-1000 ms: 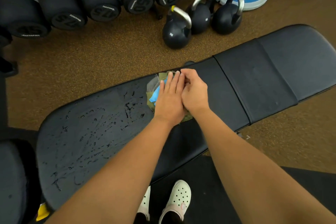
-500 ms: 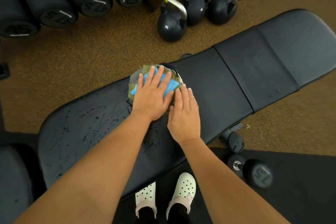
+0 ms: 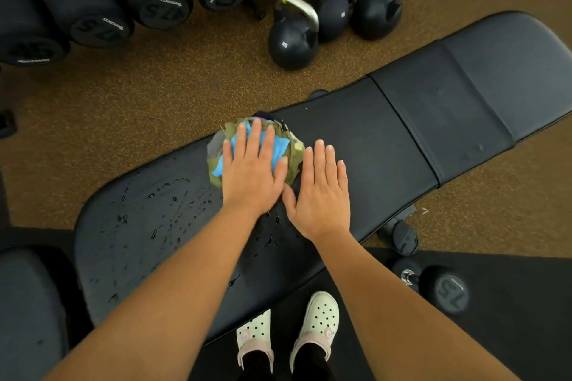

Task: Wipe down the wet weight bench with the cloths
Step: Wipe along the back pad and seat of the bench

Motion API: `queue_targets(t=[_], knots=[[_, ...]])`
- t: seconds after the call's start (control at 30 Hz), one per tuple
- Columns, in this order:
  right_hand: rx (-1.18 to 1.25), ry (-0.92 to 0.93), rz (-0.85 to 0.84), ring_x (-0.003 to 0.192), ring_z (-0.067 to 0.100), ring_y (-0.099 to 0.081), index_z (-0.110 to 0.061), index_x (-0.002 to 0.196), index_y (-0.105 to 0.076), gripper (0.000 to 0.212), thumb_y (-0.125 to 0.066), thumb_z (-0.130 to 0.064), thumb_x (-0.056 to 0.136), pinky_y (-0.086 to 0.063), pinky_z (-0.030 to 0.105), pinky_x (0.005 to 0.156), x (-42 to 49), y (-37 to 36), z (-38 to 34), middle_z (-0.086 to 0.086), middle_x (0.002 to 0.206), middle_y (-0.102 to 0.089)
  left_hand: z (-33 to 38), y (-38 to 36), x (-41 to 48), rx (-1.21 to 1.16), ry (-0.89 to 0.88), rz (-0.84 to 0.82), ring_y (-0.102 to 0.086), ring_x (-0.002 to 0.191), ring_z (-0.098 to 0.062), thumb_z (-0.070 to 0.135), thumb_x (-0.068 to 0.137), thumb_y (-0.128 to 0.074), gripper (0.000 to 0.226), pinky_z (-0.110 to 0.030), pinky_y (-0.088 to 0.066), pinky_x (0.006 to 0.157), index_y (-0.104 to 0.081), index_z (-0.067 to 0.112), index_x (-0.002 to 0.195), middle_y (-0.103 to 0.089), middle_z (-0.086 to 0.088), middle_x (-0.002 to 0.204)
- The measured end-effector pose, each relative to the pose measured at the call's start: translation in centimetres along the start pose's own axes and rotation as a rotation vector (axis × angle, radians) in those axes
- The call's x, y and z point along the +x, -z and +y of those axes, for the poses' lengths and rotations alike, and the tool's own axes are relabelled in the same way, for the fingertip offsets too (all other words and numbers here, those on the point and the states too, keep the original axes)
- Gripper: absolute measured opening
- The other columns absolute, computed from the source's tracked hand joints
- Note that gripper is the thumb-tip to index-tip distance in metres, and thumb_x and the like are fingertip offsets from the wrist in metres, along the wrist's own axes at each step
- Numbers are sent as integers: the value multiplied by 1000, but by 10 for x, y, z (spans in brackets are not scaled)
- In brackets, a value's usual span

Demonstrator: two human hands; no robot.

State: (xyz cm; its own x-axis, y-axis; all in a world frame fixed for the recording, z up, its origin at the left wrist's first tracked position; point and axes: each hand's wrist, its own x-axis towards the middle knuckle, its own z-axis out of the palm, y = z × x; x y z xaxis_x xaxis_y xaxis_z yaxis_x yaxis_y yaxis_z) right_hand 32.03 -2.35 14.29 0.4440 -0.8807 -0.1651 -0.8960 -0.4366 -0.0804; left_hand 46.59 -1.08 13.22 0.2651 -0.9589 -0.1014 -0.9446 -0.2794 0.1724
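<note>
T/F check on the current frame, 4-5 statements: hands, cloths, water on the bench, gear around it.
1. The left hand presses flat on the cloths. True.
2. The right hand grips a cloth. False: it lies flat, fingers straight, on the bench beside the cloths.
3. Droplets dot the bench to the left of the cloths. True.
4. The kettlebells stand on the bench. False: they stand on the floor beyond it.
5. The person is barefoot. False: pale clogs on both feet.
</note>
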Motion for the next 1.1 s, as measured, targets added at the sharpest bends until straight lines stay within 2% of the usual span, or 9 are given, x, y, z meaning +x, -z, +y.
queue_targets(t=[0.17,0.37,0.53,0.6,0.67,0.77,0.83,0.97,1.1], knots=[[-3,13,7,149,30,5,-4,153,-9,75,-12,-56,98,-5,47,121,0,0,0,17,161,0,-44,1,-16,6,-221,-66,-6,149,-27,53,98,-20,65,-53,-13,119,-21,18,153,-14,-5,162],[-8,-11,-8,148,29,13,-7,151,5,67,-9,-48,100,2,45,121,2,-3,-2,15,161,9,-4,7,36,-15,273,-54,-7,148,-34,47,99,-18,64,-56,-6,118,-10,14,154,-10,-8,162],[21,-1,48,149,29,7,-3,152,-6,65,-11,-42,100,-3,46,121,2,-6,-2,17,161,1,-43,7,0,81,-343,-63,-9,148,-31,50,100,-19,61,-57,-14,117,-21,20,153,-16,-1,162],[18,-3,60,149,30,4,-3,152,-9,65,-12,-41,100,-5,46,121,2,-6,-2,17,161,-1,-70,8,-10,103,-471,-94,-9,149,-29,52,99,-20,61,-56,-15,117,-23,22,152,-16,0,161],[18,-10,68,149,31,2,-2,152,-12,65,-14,-41,100,-6,47,121,2,-6,-3,18,161,-4,-79,6,-7,99,-364,-90,-9,149,-29,53,98,-18,62,-56,-15,117,-22,22,153,-16,-2,161],[13,-15,55,149,31,2,-2,152,-11,65,-15,-41,100,-6,47,121,2,-6,-4,18,161,-4,-45,5,13,30,103,-33,-6,148,-33,50,98,-18,63,-55,-8,118,-14,20,154,-11,-5,162],[3,-13,47,149,31,3,-2,152,-10,64,-14,-41,100,-4,46,121,1,-6,-3,18,161,-3,-13,6,31,-17,270,-43,0,148,-36,49,99,-16,63,-56,-1,117,-5,22,155,-3,-4,163],[8,-1,49,149,30,5,-3,151,-5,63,-14,-39,100,0,45,121,2,-8,-2,17,161,-1,6,6,28,50,-145,-51,-3,148,-35,48,99,-17,59,-58,-6,117,-14,26,154,-8,0,163],[12,-8,57,149,30,1,-3,152,-12,64,-15,-40,99,-5,46,121,2,-5,-3,17,161,-4,-43,4,-2,104,-492,-66,-10,148,-32,49,99,-21,57,-57,-13,117,-24,30,152,-16,2,162]])
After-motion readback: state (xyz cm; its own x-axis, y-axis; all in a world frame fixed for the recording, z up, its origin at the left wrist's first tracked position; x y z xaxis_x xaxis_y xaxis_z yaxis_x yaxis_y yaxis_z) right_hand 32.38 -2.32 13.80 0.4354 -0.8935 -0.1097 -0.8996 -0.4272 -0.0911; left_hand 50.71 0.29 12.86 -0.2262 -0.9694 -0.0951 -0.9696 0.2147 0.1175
